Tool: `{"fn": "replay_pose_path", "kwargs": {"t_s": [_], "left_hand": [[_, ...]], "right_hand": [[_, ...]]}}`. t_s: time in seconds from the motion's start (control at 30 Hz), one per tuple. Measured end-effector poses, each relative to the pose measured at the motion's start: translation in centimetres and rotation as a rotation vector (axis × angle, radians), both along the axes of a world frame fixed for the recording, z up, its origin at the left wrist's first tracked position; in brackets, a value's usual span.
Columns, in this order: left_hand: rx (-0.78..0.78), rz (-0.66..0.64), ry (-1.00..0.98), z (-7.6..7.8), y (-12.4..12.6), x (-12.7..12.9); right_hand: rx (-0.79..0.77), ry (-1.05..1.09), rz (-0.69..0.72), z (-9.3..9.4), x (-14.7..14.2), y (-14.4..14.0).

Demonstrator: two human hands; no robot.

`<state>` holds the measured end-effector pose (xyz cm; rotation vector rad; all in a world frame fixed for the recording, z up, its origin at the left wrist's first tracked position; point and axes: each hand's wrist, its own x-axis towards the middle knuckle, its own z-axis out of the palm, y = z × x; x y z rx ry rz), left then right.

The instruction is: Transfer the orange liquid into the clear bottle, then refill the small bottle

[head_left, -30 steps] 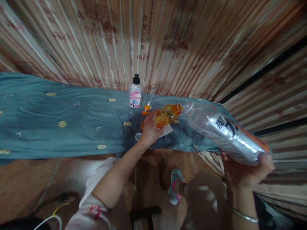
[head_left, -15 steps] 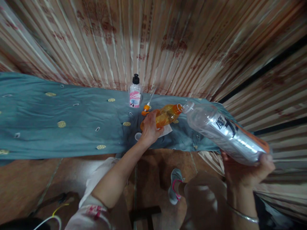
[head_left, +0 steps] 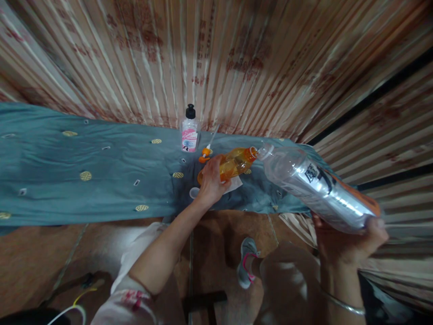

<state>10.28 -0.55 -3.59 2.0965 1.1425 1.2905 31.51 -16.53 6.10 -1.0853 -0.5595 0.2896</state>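
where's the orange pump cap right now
In the head view the orange pump cap lies on the blue cloth, just right of the pink-labelled bottle and beyond the left hand.

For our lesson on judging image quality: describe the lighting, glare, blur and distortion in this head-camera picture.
Head view: dim, warm light; a wide lens bends the striped curtain and the teal cloth into curves. Glare streaks run along the large clear bottle in the right hand. The orange bottle in the left hand looks fairly sharp. The floor below is shadowed and the frame edges are soft.
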Motion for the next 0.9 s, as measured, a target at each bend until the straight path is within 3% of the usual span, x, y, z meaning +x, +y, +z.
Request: {"fn": "replay_pose_path", "kwargs": {"t_s": [0.47,0.9], "left_hand": [[0.022,0.031,0.000,0.05,-0.07,0.21],[-0.001,0.001,-0.013,0.34,-0.07,0.08]], "right_hand": [[-0.033,0.038,-0.048,0.09,-0.15,-0.13],[-0.012,-0.014,-0.010,0.03,-0.08,-0.02]]}}
